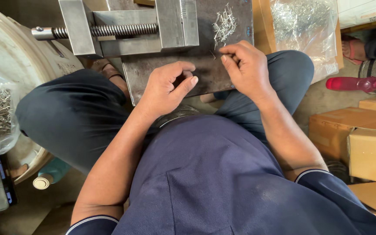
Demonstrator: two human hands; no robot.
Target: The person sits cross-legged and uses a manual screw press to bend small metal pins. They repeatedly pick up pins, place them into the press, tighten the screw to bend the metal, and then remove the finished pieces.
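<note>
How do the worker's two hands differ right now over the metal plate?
The left hand is curled into a loose fist with thumb against forefinger, near the plate's front edge; the right hand reaches farther forward, fingertips down by the small pile of thin metal pins. What the left pinches, if anything, cannot be made out. Both are bare and rest over the same dark metal plate, by the vise.

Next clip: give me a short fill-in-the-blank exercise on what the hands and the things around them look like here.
1. The right hand reaches toward a small heap of thin metal ____ on the dark metal plate.
2. The left hand is curled, its thumb against the ____ finger.
3. A vise with a threaded ____ sits on the plate.
4. The cardboard boxes stand on the person's ____ side.

Missing words: pins; index; screw; right
</note>
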